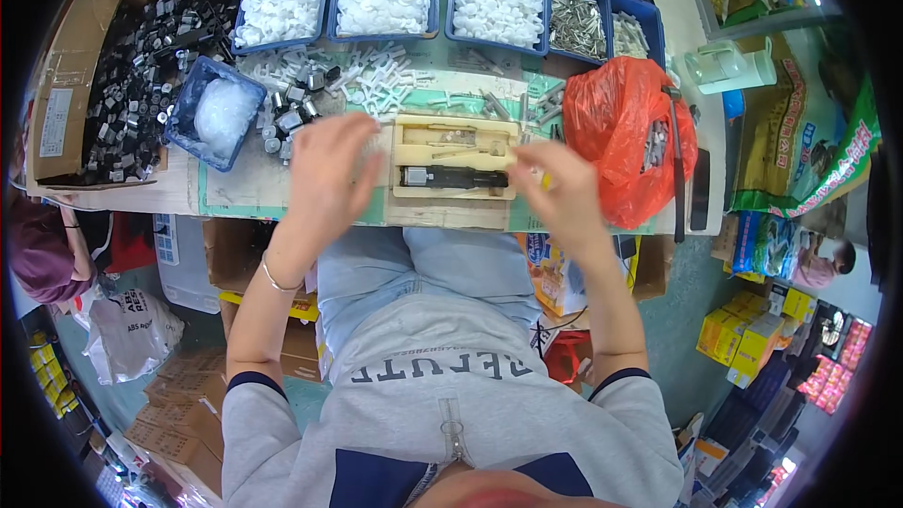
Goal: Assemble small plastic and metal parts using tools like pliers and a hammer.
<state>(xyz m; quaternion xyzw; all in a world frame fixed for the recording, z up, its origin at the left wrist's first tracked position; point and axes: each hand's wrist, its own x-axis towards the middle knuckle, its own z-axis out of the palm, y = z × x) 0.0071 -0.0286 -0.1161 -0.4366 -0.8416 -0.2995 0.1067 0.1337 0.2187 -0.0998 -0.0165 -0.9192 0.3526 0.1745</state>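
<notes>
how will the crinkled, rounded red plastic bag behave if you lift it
The crinkled, rounded red plastic bag looks thin and creased, so it would probably flop. Small greyish pieces show through its opening, so the load may shift, and some could spill if tilted.

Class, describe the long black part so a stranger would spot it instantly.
At the front of the pale worktable lies a cream rectangular tray. In its near slot lies the long black rod-shaped part, the tray's only black piece, silvery near its left end.

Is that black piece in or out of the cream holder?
In: the black piece lies lengthwise within the cream holder, whose pale edges show along both its long sides.
</notes>
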